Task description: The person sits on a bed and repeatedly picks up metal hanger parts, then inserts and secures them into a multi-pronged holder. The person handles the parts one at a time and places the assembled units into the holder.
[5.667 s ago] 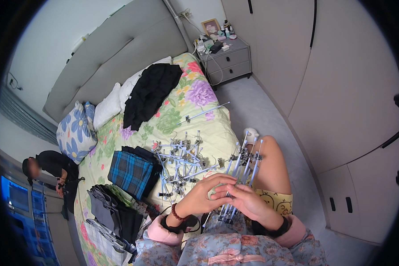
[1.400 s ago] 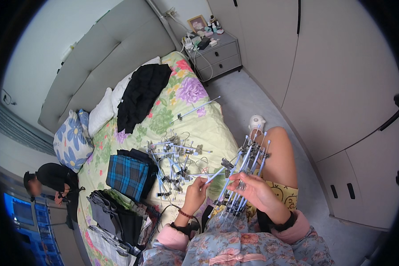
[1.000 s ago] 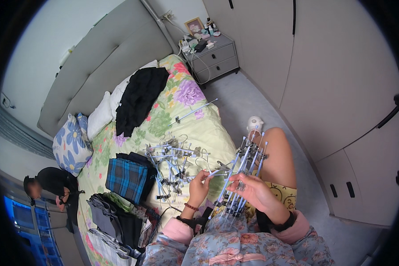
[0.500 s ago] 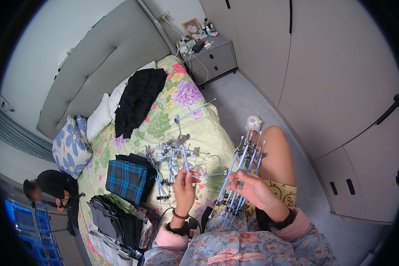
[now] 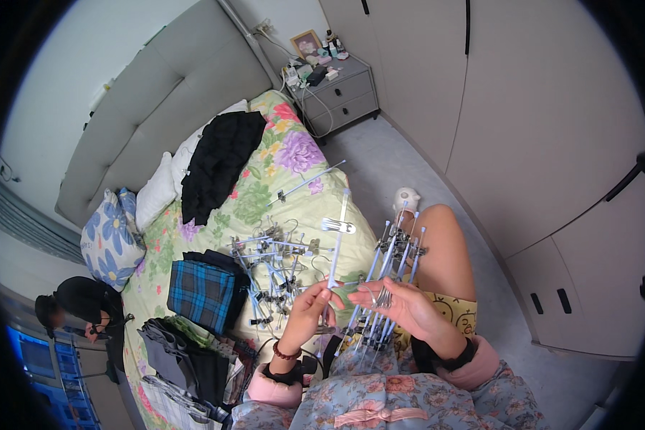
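A clip hanger (image 5: 335, 254) with a pale blue bar and shiny metal clip stands up from the left hand (image 5: 308, 312), whose thumb and fingertips are clamped on its bar, in front of the wearer. Its lower part is partly hidden behind the fingers. Just beside it, the right hand (image 5: 408, 308) has its fingers closed around the wire hooks of a bundle of hangers (image 5: 393, 254), which lies across the lap and bent leg, bars side by side.

On the floral bed (image 5: 251, 208), a tangled heap of hangers (image 5: 274, 278) lies left of the held one, and a single hanger (image 5: 308, 183) lies apart near the bed's right edge. A folded blue-and-black plaid garment (image 5: 202, 287) sits just left of the heap; a stack of dark clothes (image 5: 193, 358) is nearer the wearer, toward the bed's left edge. Toward the headboard (image 5: 150, 100), a black garment (image 5: 218, 168) is spread partly over white pillows (image 5: 158, 186), with a blue-flowered pillow (image 5: 111, 229) near the left edge. A grey nightstand (image 5: 347, 97) adjoins the bed's upper right corner. A person in black (image 5: 86, 301) bends beyond the left edge.
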